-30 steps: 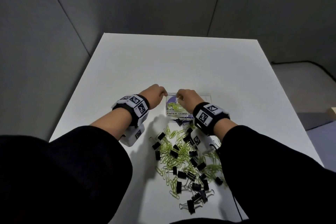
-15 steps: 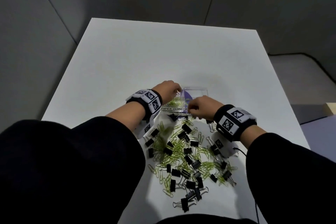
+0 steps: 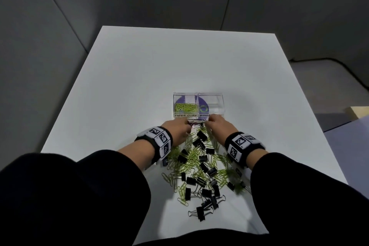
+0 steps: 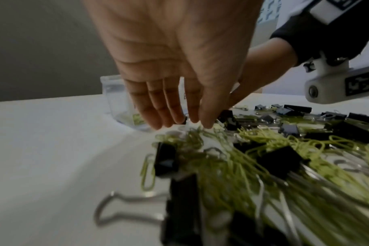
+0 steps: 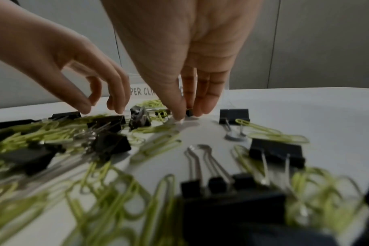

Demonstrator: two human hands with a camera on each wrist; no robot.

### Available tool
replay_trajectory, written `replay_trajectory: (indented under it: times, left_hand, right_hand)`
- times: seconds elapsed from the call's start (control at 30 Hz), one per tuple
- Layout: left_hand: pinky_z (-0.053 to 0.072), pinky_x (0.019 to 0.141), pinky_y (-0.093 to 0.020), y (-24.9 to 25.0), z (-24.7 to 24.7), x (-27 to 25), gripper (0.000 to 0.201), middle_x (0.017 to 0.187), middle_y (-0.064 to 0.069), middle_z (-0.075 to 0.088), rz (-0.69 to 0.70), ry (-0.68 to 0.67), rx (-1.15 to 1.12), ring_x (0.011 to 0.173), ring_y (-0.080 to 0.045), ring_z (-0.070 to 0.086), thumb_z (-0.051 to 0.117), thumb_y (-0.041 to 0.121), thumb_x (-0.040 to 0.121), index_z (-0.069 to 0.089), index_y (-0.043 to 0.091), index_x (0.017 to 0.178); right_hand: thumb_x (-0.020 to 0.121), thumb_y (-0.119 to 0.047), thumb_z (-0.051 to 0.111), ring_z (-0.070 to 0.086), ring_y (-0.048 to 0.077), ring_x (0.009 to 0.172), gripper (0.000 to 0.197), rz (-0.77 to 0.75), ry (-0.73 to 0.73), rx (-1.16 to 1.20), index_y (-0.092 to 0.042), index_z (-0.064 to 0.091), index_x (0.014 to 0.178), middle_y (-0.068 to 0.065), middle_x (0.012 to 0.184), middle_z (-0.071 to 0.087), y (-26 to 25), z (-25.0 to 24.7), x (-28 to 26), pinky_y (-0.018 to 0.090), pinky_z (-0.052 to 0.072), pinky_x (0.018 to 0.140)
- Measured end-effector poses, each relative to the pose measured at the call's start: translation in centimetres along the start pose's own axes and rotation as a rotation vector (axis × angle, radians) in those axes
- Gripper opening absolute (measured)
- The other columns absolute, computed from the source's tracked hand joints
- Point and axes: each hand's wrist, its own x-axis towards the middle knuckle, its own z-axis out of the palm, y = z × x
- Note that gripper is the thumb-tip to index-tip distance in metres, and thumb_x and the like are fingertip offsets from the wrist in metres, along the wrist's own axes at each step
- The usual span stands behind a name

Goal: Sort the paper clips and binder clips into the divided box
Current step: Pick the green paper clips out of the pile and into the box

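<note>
The clear divided box [image 3: 214, 106] stands mid-table, green paper clips [image 3: 185, 107] in its left compartment; the right one looks bare. Just near of it lies a mixed pile [image 3: 201, 164] of green paper clips [image 5: 158, 144] and black binder clips [image 5: 276, 152]. Both hands are at the pile's far end, close to the box front. My left hand [image 4: 179, 119] hangs with fingers straight and relaxed, tips just above the clips, holding nothing. My right hand [image 5: 187, 113] points down, its thumb and fingers pinching a small black binder clip [image 5: 189, 112] on the table.
The white table [image 3: 139, 78] stretches bare beyond the box, with grey walls behind. Its right edge drops to a floor with a dark cable [image 3: 339, 66] and a beige block [image 3: 359, 112]. Loose binder clips [image 3: 199, 213] reach toward the near edge.
Both hands have drawn back from over the box to its near side and come down onto the far end of the pile. The head view has shifted too.
</note>
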Motion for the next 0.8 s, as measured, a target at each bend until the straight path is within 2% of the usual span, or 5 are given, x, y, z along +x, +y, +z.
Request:
replay_trajectory:
  times: [0.1,0.23,0.43,0.53,0.8]
  left_hand:
    - [0.05,0.085,-0.036,-0.4,0.6,-0.7,0.028,0.124,-0.007,0.049,-0.06,0.057,-0.01,0.111,-0.024,0.051,0.044,0.024,0.095,0.056,0.013,0.118]
    - [0.048,0.082,-0.035,-1.0,0.5,-0.7,0.034,0.119,-0.01,0.053,-0.21,0.029,0.007,0.105,-0.027,0.056,0.048,0.034,0.093,0.05,0.01,0.118]
    - [0.048,0.082,-0.034,-0.9,1.0,-0.7,0.049,0.118,-0.011,0.057,-0.311,0.021,-0.021,0.106,-0.027,0.058,0.054,0.045,0.089,0.046,0.009,0.122]
    - [0.048,0.088,-0.036,-0.5,1.6,-0.5,0.053,0.122,-0.012,0.052,-0.316,0.03,-0.092,0.109,-0.028,0.054,0.057,0.046,0.086,0.046,0.011,0.124]
    - [0.045,0.092,-0.036,1.2,2.2,0.5,0.031,0.125,-0.013,0.049,-0.338,0.064,-0.269,0.109,-0.03,0.053,0.053,0.014,0.09,0.053,0.014,0.121]
  right_hand:
    - [0.095,-0.013,0.04,0.05,0.024,0.094,0.021,-0.018,-0.002,0.04,-0.006,0.051,0.111,0.012,0.112,0.05,0.0,0.6,-0.3,0.04,0.049,0.092]
    - [0.081,-0.004,0.063,0.052,0.026,0.098,0.029,0.028,0.029,0.095,-0.002,0.055,0.109,0.013,0.113,0.051,0.3,0.4,-0.6,0.029,0.048,0.086]
    - [0.087,0.0,0.052,0.049,0.028,0.102,0.017,-0.035,0.107,-0.033,-0.004,0.056,0.104,0.012,0.111,0.054,1.6,-0.4,-1.0,0.03,0.038,0.07]
    - [0.091,-0.002,0.045,0.047,0.022,0.086,0.013,0.03,0.116,0.098,-0.007,0.054,0.101,0.011,0.102,0.058,1.4,-0.8,-1.6,0.027,0.034,0.069]
    - [0.093,-0.007,0.045,0.056,0.026,0.098,0.017,-0.084,0.125,0.17,-0.004,0.061,0.097,0.01,0.108,0.061,-0.3,-0.6,-0.5,0.028,0.043,0.074]
